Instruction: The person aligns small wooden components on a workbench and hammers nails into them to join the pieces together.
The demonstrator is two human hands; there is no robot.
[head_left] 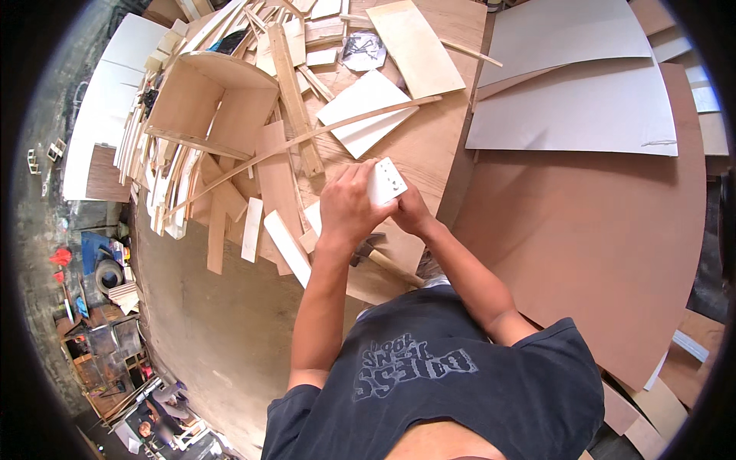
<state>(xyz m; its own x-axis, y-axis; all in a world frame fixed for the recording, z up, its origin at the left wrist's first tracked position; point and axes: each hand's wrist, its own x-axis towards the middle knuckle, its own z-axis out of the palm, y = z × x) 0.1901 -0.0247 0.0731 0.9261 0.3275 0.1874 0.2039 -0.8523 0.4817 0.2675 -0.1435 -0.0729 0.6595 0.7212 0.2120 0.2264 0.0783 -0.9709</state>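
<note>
My left hand [346, 201] is closed round a small white block [386, 182] with several dark holes or spots on its face. Against the same block, on its lower right, my right hand [412, 211] also grips, its fingers partly hidden. Both hands hold it above the near part of a wooden worktable [441, 126]. Just below them lies a hammer [392, 267] with a wooden handle, partly covered by my left wrist. A white panel [366, 113] rests on the table beyond my hands, crossed by a long thin wood strip [307, 136].
An open plywood box [188, 96] with a curved edge stands among scrap wood at the left. A clear bag of dark fasteners [363, 50] lies farther back. Large brown [583, 230] and white sheets [575, 115] fill the right side. Someone [157, 429] is at the far lower left.
</note>
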